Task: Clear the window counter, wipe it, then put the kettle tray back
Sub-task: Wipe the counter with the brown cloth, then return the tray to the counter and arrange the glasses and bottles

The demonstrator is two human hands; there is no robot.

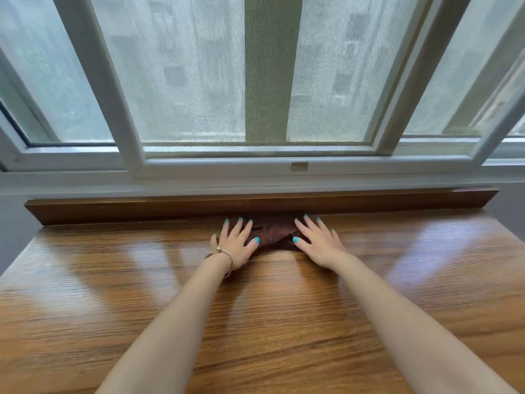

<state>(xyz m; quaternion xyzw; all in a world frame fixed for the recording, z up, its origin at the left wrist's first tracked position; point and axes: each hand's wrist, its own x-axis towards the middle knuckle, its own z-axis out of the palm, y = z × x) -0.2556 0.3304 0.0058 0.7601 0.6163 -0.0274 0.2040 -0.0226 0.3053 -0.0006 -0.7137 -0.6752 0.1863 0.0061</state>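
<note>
Glossy wood-grain tabletop runs up to a raised wooden lip under the window. Against that lip lies a dark brown cloth, flat under both palms. Her left hand and right hand press its two ends, fingers straight and spread apart. A bracelet circles the left wrist.
</note>
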